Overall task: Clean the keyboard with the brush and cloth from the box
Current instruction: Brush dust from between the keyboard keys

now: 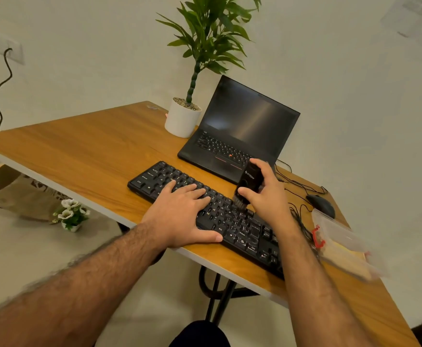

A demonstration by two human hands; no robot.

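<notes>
Now right hand (265,194) grips brush (248,182), bristles on keyboard (242,226); left hand (180,214) flat on keys.

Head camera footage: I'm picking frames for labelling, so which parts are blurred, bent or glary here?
Head view: the plastic box at the right edge is smeared by blur, as is the near left forearm; the table edges tilt and bow from the wide-angle lens; the laptop screen carries a soft streak of glare; the keyboard, brush and both hands stay fairly sharp.

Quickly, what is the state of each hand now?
Left hand: open, fingers flat on the keyboard.
Right hand: holding the black brush, bristles on the keys.
</notes>
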